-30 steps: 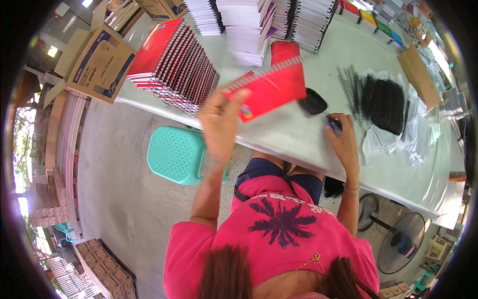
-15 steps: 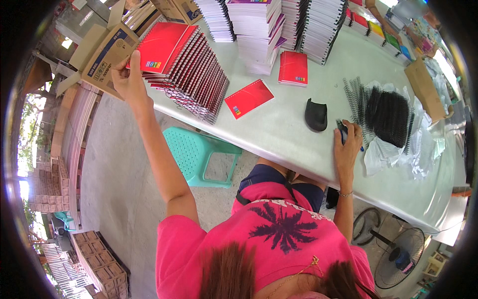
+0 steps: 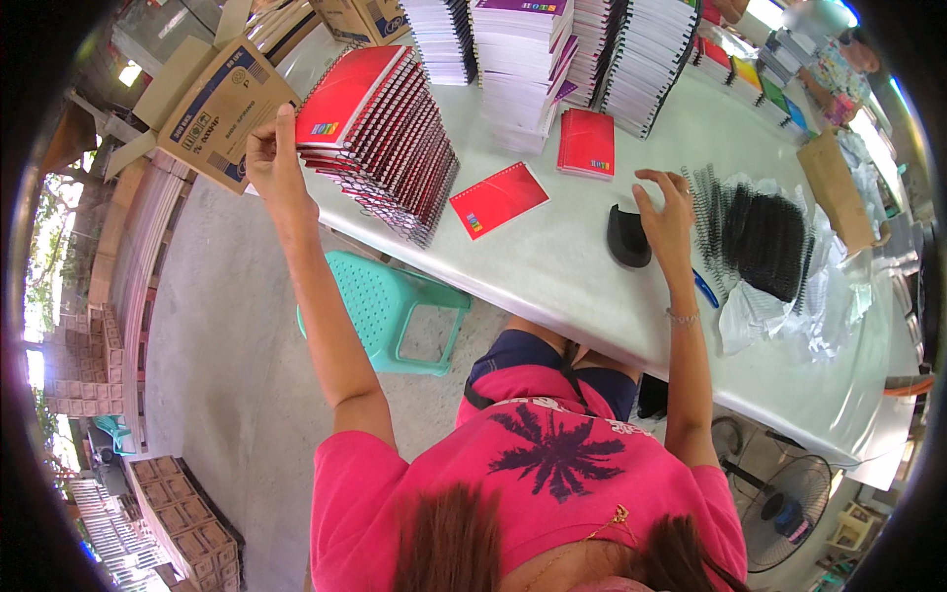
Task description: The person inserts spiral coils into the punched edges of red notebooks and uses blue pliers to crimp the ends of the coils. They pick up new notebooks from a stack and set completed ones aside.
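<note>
My left hand (image 3: 278, 168) is closed at the near left corner of a tall stack of red spiral notebooks (image 3: 350, 84), thumb and fingers pinching the edge of an upper one. Its fingertips are partly hidden. My right hand (image 3: 671, 222) hovers over the table with fingers apart and nothing in it. Beside it sits a black curved holder (image 3: 628, 237). A blue-handled hand tool (image 3: 705, 288) lies by my right wrist. Between my hands, a single red notebook (image 3: 499, 200) lies flat, and a small pile of red notebooks (image 3: 586, 143) is farther back.
Black spiral binding coils (image 3: 764, 237) lie on crumpled plastic (image 3: 824, 321) at the right. Tall stacks of bound notebooks (image 3: 518, 79) stand at the back. An open carton (image 3: 222, 118) is at the left; a green stool (image 3: 375, 306) stands below the table edge. Another person (image 3: 838, 74) is far right.
My right hand has let go of the blue-handled tool, leaving it on the table, and has moved up and slightly left. My left hand stays at the notebook stack.
</note>
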Available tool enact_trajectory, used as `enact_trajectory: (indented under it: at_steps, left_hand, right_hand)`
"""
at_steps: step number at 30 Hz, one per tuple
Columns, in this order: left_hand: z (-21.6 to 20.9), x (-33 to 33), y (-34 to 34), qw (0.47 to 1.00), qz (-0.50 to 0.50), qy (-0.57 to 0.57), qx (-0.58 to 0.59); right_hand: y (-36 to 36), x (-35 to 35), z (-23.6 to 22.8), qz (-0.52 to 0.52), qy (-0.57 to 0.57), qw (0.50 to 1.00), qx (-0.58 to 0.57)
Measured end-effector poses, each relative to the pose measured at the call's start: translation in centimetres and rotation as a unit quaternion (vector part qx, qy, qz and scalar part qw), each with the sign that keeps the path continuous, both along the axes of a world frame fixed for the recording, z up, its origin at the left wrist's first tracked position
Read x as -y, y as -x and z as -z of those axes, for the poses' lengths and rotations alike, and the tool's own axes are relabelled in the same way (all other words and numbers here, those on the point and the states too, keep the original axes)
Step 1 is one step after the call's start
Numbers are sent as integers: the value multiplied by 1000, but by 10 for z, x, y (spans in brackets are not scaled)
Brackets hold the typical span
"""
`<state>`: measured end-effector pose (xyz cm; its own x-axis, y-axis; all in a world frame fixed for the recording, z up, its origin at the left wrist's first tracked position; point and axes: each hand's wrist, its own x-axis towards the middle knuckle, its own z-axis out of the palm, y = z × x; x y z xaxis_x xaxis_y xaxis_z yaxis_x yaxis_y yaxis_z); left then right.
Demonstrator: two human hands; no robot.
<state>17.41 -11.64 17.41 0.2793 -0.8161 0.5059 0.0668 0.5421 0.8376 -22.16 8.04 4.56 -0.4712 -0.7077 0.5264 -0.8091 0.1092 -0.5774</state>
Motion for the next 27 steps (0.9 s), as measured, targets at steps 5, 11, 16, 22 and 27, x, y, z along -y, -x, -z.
enact_trajectory:
  at_steps: [5,11,16,22,27]
  left_hand:
    - [0,-4,3,997,-50,66,6]
    - [-19,-79,37,947,-248,189,72]
    - [15,-129,75,943,-134,265,151]
    - [65,-127,157,965,227,-6,131]
    - [90,-129,202,926,340,-160,39]
  right_hand:
    - [2,56,7,31,-90,994,55]
    - [20,96,44,37,-137,985,99]
    - [25,98,35,5,-165,968,187]
    - [24,56,0,-27,2,969,244]
    - [-31,3,-32,-129,82,921,359]
